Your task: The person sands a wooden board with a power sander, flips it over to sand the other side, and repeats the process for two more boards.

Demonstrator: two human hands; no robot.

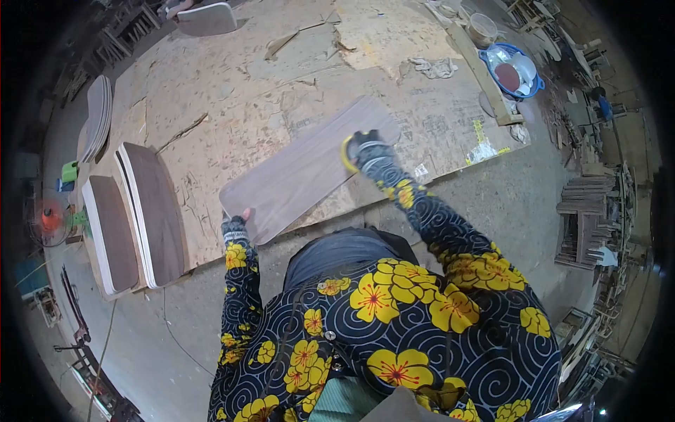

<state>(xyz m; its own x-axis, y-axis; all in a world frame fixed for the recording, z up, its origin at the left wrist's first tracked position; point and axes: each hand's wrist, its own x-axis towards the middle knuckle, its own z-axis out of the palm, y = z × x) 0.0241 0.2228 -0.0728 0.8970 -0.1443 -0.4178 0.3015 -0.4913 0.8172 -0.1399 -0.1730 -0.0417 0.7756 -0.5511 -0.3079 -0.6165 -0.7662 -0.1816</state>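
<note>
A long wooden board point(302, 172) with rounded corners lies slantwise across the near edge of the worktable. My left hand point(236, 224), in a grey glove with the thumb tip bare, grips the board's near left end. Over the board's right part, my right hand point(368, 146) is closed on a round yellow-edged sanding pad point(346, 155), pressed against the surface. The glove covers most of the pad, so its underside is hidden.
Stacked boards point(151, 211) stand at the table's left, with another stack point(98, 116) behind. A blue basin point(540, 83) with bowls sits at the right beyond a wooden rail point(485, 74). A crumpled rag point(434, 67) lies far right. An orange fan point(50, 219) stands left.
</note>
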